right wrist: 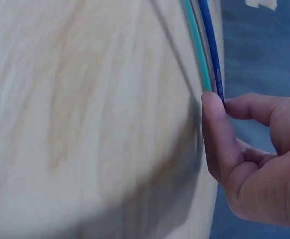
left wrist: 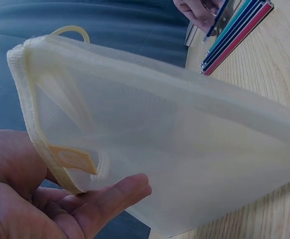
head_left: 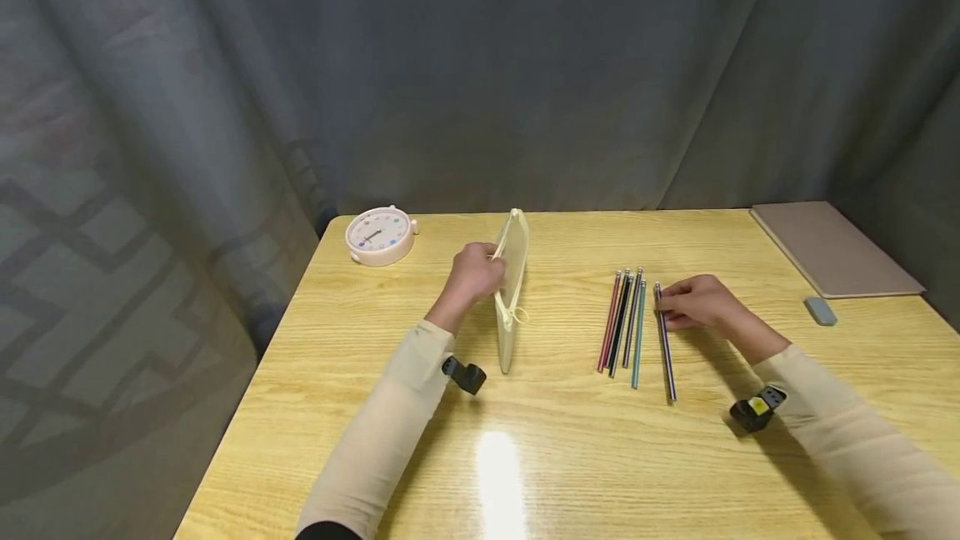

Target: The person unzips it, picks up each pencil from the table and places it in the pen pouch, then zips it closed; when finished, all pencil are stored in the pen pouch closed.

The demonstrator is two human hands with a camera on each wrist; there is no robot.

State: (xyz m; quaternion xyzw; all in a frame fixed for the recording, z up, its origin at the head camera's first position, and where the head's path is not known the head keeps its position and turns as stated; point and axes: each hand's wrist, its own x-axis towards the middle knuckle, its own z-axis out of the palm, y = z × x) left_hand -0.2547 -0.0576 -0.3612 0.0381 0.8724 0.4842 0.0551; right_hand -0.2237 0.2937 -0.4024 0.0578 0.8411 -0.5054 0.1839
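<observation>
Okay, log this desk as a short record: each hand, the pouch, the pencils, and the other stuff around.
Left hand: grips the edge of the pale pouch
Pouch state: mouth parted, see-through
Right hand: pinches a dark blue pencil near its far end
Other pencils: red, dark and teal, lying between pouch and held pencil
Far left: round clock
Right side: small grey block, flat pinkish-brown folder or notebook

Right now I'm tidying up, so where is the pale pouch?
In the head view, the pouch is in the left grip, right of the clock and left of the pencils.
</observation>
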